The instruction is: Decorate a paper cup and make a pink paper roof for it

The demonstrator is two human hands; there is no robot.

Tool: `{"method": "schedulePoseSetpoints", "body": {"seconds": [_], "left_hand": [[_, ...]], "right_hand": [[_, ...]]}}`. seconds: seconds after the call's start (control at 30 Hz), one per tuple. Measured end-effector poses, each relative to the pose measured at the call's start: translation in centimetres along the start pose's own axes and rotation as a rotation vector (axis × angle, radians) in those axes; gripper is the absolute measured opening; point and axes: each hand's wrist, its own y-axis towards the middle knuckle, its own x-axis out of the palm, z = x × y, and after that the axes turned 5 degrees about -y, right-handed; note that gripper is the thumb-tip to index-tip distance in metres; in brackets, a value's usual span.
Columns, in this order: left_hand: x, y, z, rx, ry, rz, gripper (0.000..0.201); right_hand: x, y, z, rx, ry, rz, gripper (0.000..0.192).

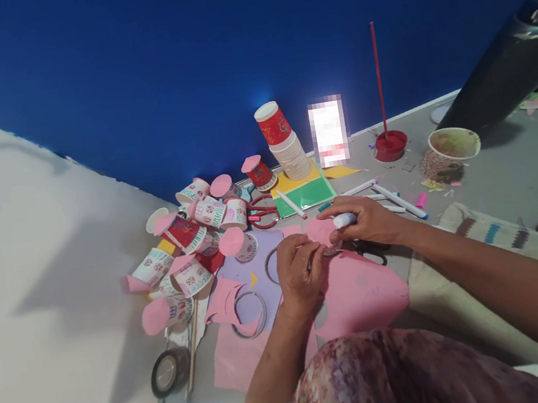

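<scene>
My left hand (302, 270) is closed near the middle of the table, its fingers at the lower edge of a pink paper disc (320, 230). A patterned rim shows under the disc, perhaps a paper cup's; the hands hide most of it. My right hand (365, 219) comes in from the right, its fingers curled round a white tube (344, 220), whose kind I cannot make out, and its fingertips touch the disc's right side. Below both hands lies a large pink paper sheet (358, 292). Black-handled scissors (372, 252) rest partly under my right wrist.
Decorated paper cups (192, 277) with pink discs crowd the left. A tall cup stack (290, 158) stands at the back. Several markers (400, 201), a red dish with a stick (391, 145), a stained cup (449, 154) and a cloth (488, 249) lie rightward. A tape roll (166, 373) sits front left.
</scene>
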Motion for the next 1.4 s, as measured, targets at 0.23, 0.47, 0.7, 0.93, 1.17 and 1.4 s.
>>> {"method": "schedulePoseSetpoints", "body": {"seconds": [0.23, 0.47, 0.7, 0.93, 1.17, 1.4], "left_hand": [[0.0, 0.1, -0.5, -0.011, -0.041, -0.011, 0.009], [-0.1, 0.4, -0.4, -0.015, -0.052, -0.008, 0.011], [-0.6, 0.7, 0.0, -0.159, -0.103, -0.006, 0.015], [0.8, 1.3, -1.5, -0.191, -0.216, -0.225, 0.064], [0.8, 1.7, -1.6, -0.343, -0.326, -0.358, 0.057], [0.9, 1.3, -1.7, -0.335, -0.350, -0.288, 0.051]], "right_hand": [[-0.2, 0.1, 0.1, -0.002, 0.022, -0.016, 0.039], [-0.3, 0.2, -0.5, 0.051, 0.048, 0.003, 0.041], [-1.1, 0.3, -1.3, 0.254, 0.101, 0.125, 0.042], [-0.9, 0.7, -1.2, 0.334, 0.159, 0.161, 0.041], [-0.9, 0.6, -1.1, 0.350, 0.216, 0.109, 0.049], [-0.8, 0.6, -1.1, 0.340, 0.237, 0.048, 0.041]]}}
